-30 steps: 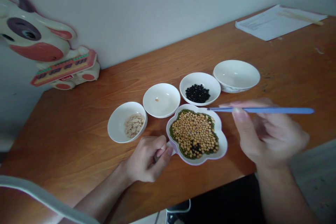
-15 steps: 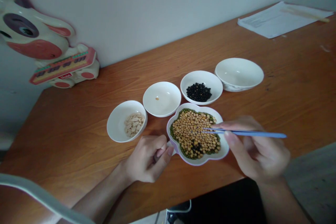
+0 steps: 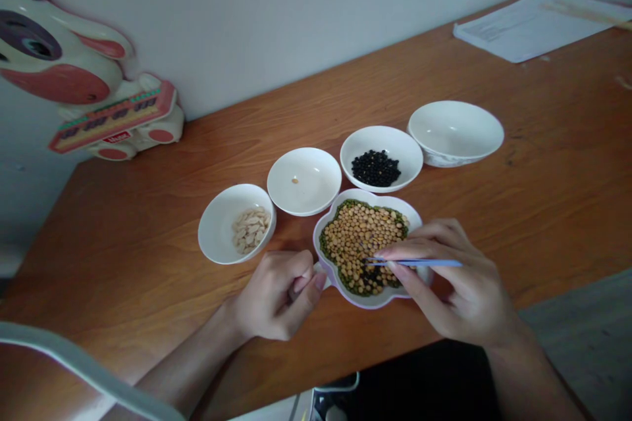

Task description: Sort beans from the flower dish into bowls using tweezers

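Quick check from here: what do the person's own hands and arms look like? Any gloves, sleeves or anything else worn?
The left hand and right hand are both bare, with no gloves, rings or watch visible. The forearms are bare too, with no sleeves, bands, cables or markings in view.

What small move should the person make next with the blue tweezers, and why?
Probably the right hand should close the blue tweezers on one black bean in the mixed dish and lift it toward the bowl of black beans. The tips sit at the dark patch, and the left hand holds the dish steady.
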`<act>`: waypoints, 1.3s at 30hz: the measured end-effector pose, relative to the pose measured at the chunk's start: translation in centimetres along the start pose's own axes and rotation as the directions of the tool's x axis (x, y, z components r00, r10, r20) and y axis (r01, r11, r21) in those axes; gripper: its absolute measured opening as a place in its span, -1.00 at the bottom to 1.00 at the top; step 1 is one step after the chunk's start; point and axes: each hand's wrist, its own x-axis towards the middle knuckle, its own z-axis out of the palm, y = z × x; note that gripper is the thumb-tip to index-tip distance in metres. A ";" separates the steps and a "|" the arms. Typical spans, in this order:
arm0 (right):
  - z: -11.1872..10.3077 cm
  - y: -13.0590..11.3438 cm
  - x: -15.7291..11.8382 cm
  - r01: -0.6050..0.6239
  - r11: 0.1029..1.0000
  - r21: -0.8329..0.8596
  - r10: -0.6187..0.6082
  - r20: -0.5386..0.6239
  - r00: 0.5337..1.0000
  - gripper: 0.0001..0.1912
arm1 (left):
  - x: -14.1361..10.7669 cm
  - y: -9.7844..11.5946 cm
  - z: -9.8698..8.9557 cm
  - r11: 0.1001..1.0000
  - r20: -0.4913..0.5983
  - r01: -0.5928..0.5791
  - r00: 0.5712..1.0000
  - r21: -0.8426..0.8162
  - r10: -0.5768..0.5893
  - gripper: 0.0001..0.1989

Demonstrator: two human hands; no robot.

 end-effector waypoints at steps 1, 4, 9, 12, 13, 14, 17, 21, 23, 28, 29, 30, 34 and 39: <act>0.0 0.0 0.1 -0.001 1.000 -0.001 0.001 -0.002 1.000 -0.74 | 0.0 0.0 0.0 1.000 -0.001 0.002 1.000 0.001 -0.002 -0.66; 0.1 -0.1 0.2 -0.004 1.000 -0.007 0.004 -0.004 1.000 -0.76 | 0.1 0.1 0.0 1.000 -0.004 0.001 1.000 -0.003 -0.001 -0.65; 0.0 -0.1 0.2 -0.005 1.000 -0.011 0.005 -0.008 1.000 -0.77 | 0.0 0.0 0.0 1.000 -0.003 0.002 1.000 0.001 -0.002 -0.65; 0.0 -0.1 0.2 -0.009 1.000 -0.009 0.009 -0.007 1.000 -0.76 | 0.0 -0.1 0.0 1.000 -0.001 0.004 1.000 0.004 -0.004 -0.65; 0.0 -0.1 0.1 -0.010 1.000 -0.006 0.010 -0.009 1.000 -0.75 | -0.1 -0.1 0.0 1.000 0.000 0.003 1.000 0.003 -0.003 -0.66; 0.0 -0.1 0.1 -0.010 1.000 -0.004 0.010 -0.010 1.000 -0.74 | -0.1 -0.1 0.0 1.000 0.001 0.001 1.000 0.002 -0.001 -0.66; 0.1 0.0 0.0 -0.007 1.000 -0.002 0.007 -0.014 1.000 -0.73 | -0.1 -0.1 0.0 1.000 -0.002 -0.003 1.000 -0.001 0.003 -0.66; 0.0 0.0 0.0 -0.004 1.000 -0.015 0.004 -0.016 1.000 -0.74 | -0.1 -0.1 0.0 1.000 0.005 0.010 1.000 -0.002 -0.010 -0.65; 0.0 0.0 0.0 -0.009 1.000 -0.022 0.008 -0.015 1.000 -0.74 | -0.1 -0.1 0.0 1.000 0.006 0.013 1.000 -0.005 -0.013 -0.65; 0.1 -0.1 0.2 -0.010 1.000 -0.005 0.010 -0.019 1.000 -0.74 | 0.1 0.0 0.1 1.000 -0.004 0.013 1.000 -0.020 -0.013 -0.64; 0.1 -0.1 0.2 -0.008 1.000 -0.004 0.008 -0.019 1.000 -0.74 | 0.1 0.1 0.1 1.000 -0.004 0.009 1.000 -0.021 -0.009 -0.64; 0.1 -0.1 0.2 -0.008 1.000 -0.004 0.007 -0.019 1.000 -0.74 | 0.1 0.1 0.1 1.000 -0.005 0.006 1.000 -0.021 -0.006 -0.64; 0.1 0.0 0.1 0.002 1.000 -0.010 -0.002 -0.019 1.000 -0.74 | 0.0 0.0 0.1 1.000 -0.001 -0.005 1.000 -0.011 0.005 -0.65; -0.1 0.0 -0.3 -0.002 1.000 0.016 0.003 -0.056 0.998 -0.67 | -0.2 -0.1 0.1 1.000 -0.003 0.001 1.000 -0.003 -0.001 -0.65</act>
